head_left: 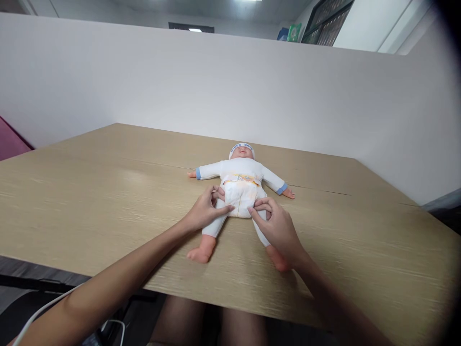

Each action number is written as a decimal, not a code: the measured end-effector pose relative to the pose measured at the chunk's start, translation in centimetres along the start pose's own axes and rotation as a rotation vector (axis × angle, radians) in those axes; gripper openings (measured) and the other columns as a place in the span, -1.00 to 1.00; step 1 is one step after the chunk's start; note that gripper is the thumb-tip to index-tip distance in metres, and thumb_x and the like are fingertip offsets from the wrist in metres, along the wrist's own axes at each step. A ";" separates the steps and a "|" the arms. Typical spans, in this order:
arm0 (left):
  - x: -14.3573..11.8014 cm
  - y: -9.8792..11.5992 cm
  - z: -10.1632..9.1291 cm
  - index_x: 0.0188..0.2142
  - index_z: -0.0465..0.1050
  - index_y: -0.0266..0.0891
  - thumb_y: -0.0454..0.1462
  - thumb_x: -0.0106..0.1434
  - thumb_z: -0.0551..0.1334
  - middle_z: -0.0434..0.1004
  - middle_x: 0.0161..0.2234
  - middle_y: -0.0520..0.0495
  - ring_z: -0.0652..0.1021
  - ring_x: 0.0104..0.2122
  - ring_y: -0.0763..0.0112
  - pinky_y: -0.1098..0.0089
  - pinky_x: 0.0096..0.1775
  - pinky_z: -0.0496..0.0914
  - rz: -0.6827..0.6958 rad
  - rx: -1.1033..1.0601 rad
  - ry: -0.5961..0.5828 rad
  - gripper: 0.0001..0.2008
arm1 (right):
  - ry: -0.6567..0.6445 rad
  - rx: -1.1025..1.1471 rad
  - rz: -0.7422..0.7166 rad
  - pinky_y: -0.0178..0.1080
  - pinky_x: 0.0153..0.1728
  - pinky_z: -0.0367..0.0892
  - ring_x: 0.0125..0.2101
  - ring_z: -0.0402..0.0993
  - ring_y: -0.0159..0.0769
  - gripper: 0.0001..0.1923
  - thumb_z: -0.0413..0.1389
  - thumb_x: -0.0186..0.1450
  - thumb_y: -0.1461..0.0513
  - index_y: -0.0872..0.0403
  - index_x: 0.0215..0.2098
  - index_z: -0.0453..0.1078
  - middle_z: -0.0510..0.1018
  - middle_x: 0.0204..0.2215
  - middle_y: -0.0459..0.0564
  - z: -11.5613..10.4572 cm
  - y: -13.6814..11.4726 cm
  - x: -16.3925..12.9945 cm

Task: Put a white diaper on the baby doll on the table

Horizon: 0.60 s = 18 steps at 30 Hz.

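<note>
A baby doll [241, 166] in a white suit with blue cuffs lies on its back, arms spread and feet toward me. Around its hips is a white diaper [240, 197] with an orange printed band at the waist. My left hand [209, 207] pinches the diaper's edge by the leg on the left, its thumb lying on the front. On the other side, my right hand [276, 222] has thumb and fingers closed at the opposite leg edge. The fingertips partly hide both edges. A white headband with blue lettering [242, 147] circles the doll's head.
The doll rests on a wood-grain table [90, 206] with a seam running across it. A white partition [201, 81] rises behind the table. Beyond it at the upper right are a green package [294, 32] and a window [326, 21]. A white cable [43, 307] hangs by my left arm.
</note>
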State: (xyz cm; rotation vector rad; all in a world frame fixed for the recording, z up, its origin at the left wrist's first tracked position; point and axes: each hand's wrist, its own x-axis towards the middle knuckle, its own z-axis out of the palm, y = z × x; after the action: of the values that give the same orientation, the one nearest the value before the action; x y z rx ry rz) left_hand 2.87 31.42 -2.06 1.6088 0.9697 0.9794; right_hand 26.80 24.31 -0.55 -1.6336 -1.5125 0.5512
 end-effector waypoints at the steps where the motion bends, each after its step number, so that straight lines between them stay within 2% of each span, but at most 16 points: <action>1: -0.1 0.0 0.0 -0.02 0.32 -0.21 0.01 0.13 0.57 0.60 -0.11 -0.05 0.53 -0.19 0.47 0.43 -0.12 0.36 -0.015 -0.001 0.013 -0.37 | -0.009 -0.031 -0.012 -0.28 -0.10 0.22 -0.22 0.46 -0.33 -0.59 0.25 0.36 -0.12 0.03 -0.10 0.55 0.70 -0.10 -0.05 -0.1 -0.1 0.0; 6: -0.1 0.3 -0.2 -0.06 0.54 -0.24 0.07 0.11 0.57 0.65 -0.13 -0.07 0.56 -0.19 0.42 0.41 -0.13 0.37 -0.031 0.095 0.023 -0.42 | -0.038 -0.108 -0.066 -0.27 -0.13 0.16 -0.19 0.44 -0.25 -0.64 0.20 0.42 -0.09 -0.03 -0.14 0.67 0.70 -0.18 -0.01 -0.1 -0.3 -0.1; 11: 0.0 1.2 -0.6 -0.15 0.62 -0.26 0.14 0.21 0.47 0.59 -0.25 -0.02 0.40 -0.34 0.54 0.45 -0.27 0.22 -0.091 0.194 -0.073 -0.48 | -0.048 -0.035 -0.015 -0.28 -0.20 0.19 -0.26 0.46 -0.30 -0.58 0.22 0.37 -0.13 0.00 -0.13 0.68 0.70 -0.20 0.01 -0.2 -0.2 0.2; 15: -0.1 1.7 -0.6 -0.11 0.63 -0.26 0.16 0.19 0.47 0.60 -0.20 -0.07 0.45 -0.30 0.50 0.45 -0.28 0.26 -0.178 0.071 -0.122 -0.45 | -0.073 0.060 0.083 -0.30 -0.20 0.25 -0.33 0.48 -0.37 -0.50 0.24 0.32 -0.19 0.02 -0.09 0.62 0.71 -0.17 -0.03 -0.3 -0.1 0.3; 18: -0.2 1.8 -0.7 -0.03 0.62 -0.26 0.15 0.18 0.49 0.65 -0.09 -0.17 0.55 -0.20 0.39 0.43 -0.23 0.37 -0.235 -0.038 -0.143 -0.40 | -0.050 0.038 0.067 -0.31 -0.22 0.23 -0.36 0.45 -0.38 -0.50 0.24 0.34 -0.20 0.02 -0.10 0.62 0.72 -0.17 -0.02 -0.2 -0.1 0.2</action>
State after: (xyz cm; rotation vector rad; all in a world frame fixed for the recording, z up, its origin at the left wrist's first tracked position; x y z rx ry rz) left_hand 2.36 31.13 -0.17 1.4738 1.0086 0.7085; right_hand 26.94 24.43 -0.26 -1.6574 -1.4792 0.6583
